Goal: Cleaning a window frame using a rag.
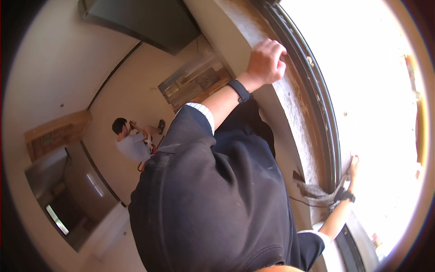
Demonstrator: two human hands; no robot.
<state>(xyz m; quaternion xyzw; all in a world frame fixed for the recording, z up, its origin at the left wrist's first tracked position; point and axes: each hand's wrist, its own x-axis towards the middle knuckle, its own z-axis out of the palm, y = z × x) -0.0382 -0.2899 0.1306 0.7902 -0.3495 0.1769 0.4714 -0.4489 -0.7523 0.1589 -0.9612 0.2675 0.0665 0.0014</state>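
My left hand (266, 61), with a black band at its wrist, has its fingers curled over the sill (251, 29) beside the dark metal window frame (317, 91). I see nothing between the fingers, though the palm side is hidden. Lower right, my right hand (353, 166) reaches to the outer side of the frame, against the glare. Its fingers are partly washed out, so what they hold or touch is unclear. A black device or band is at that wrist. Beside it, crumpled grey cloth or plastic (316, 191) lies across the frame's lower part, near a thin dark cable (307, 203).
Rough, worn edging (297, 98) runs along the opening. A person (132, 146) sits in the room behind, hands raised near the head. A large dark panel (146, 23) is at the top, wood-patterned panels (197, 81) are on the wall, and an opening (71, 197) is at left.
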